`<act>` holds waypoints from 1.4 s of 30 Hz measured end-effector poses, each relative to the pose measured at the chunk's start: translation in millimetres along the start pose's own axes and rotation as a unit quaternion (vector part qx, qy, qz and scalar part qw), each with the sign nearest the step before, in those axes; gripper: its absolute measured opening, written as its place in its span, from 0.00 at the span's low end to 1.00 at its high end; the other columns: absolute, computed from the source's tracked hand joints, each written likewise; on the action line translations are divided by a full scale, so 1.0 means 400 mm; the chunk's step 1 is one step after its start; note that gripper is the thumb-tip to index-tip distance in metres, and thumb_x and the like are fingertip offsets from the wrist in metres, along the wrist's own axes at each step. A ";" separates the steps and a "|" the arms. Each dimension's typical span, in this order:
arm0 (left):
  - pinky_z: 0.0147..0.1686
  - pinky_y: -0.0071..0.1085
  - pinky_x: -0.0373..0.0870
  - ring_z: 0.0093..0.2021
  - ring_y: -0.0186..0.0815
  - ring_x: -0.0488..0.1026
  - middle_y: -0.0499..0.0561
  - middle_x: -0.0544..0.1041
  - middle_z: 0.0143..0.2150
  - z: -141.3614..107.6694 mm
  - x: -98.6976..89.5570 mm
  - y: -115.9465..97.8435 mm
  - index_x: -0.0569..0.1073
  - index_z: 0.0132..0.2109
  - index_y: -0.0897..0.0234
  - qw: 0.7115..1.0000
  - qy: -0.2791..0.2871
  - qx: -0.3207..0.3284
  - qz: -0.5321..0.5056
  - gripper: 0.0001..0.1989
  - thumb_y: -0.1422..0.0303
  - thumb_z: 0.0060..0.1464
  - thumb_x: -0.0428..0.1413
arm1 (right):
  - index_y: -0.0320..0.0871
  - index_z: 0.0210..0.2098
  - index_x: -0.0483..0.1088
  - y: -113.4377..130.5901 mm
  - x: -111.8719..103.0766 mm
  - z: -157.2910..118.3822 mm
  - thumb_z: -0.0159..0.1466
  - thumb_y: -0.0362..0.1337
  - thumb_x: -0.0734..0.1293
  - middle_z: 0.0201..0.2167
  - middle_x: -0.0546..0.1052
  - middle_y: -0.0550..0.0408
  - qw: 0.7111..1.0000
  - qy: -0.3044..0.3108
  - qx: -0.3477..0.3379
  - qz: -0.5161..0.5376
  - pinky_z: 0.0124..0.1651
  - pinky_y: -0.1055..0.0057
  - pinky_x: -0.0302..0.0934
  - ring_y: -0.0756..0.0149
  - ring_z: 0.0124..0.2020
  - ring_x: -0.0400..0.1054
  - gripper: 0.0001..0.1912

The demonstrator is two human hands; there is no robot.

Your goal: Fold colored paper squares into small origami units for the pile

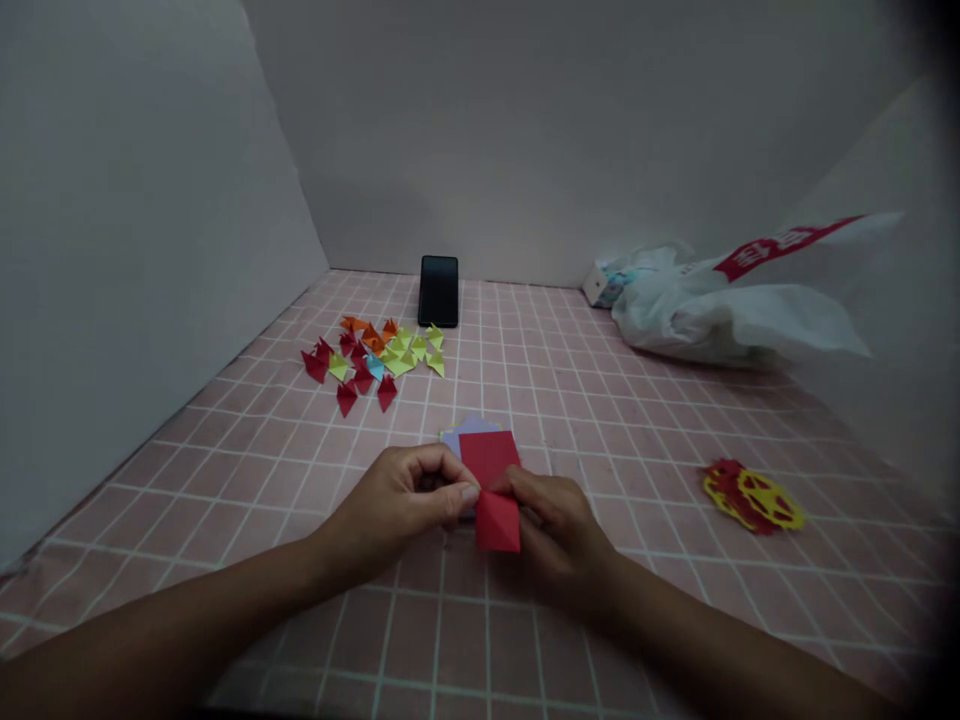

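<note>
A small folded piece of red paper [498, 524] with crease lines is held up between my two hands. My left hand [411, 492] pinches its upper left corner between thumb and forefinger. On the other side, my right hand [555, 520] grips its upper right edge, the fingers curled partly behind it. Just beyond lies a flat red square sheet [487, 450], on top of a pale lilac sheet [474, 424] that shows at its back and left. My hands hide the near part of these sheets.
Several folded paper figures [373, 364] in red, orange, yellow and blue lie at the back left. A black phone [439, 291] leans near the back wall. A white plastic bag [697, 310] and a small box [597, 284] sit at the back right. Red and yellow cut-out shapes [753, 497] lie right.
</note>
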State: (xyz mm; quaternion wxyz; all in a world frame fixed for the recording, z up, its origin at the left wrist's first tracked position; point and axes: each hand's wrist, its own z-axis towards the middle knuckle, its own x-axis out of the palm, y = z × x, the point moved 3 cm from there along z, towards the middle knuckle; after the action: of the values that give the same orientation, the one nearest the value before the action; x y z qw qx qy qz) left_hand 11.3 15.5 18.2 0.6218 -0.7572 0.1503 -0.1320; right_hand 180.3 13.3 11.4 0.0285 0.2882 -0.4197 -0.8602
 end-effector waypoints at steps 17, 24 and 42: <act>0.30 0.26 0.63 0.27 0.28 0.66 0.44 0.71 0.25 0.008 -0.006 0.008 0.74 0.30 0.67 1.000 0.008 -0.010 -0.007 0.08 0.66 0.53 0.59 | 0.40 0.32 0.68 -0.017 0.008 -0.008 0.66 0.28 0.59 0.23 0.73 0.55 0.998 0.004 0.008 -0.068 0.27 0.73 0.56 0.70 0.22 0.66 0.09; 0.31 0.27 0.63 0.27 0.29 0.66 0.44 0.71 0.26 0.016 -0.001 0.007 0.72 0.31 0.67 1.000 0.009 -0.012 0.009 0.07 0.66 0.53 0.58 | 0.40 0.30 0.68 -0.021 0.008 -0.009 0.66 0.28 0.59 0.22 0.73 0.55 0.996 0.001 0.018 -0.091 0.27 0.72 0.56 0.70 0.22 0.65 0.10; 0.34 0.29 0.69 0.32 0.31 0.71 0.47 0.73 0.30 0.027 -0.014 0.004 0.71 0.33 0.66 0.996 -0.039 0.065 0.043 0.06 0.67 0.54 0.58 | 0.44 0.37 0.66 -0.044 0.010 -0.001 0.62 0.33 0.66 0.27 0.70 0.60 0.931 -0.101 0.219 0.274 0.27 0.74 0.60 0.72 0.26 0.65 0.04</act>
State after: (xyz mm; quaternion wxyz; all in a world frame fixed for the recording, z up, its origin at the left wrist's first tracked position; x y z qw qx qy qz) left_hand 10.3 27.2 14.3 0.6803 -0.7124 0.1494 -0.0855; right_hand 180.4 23.3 -3.7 0.1570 0.0731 -0.6606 -0.7305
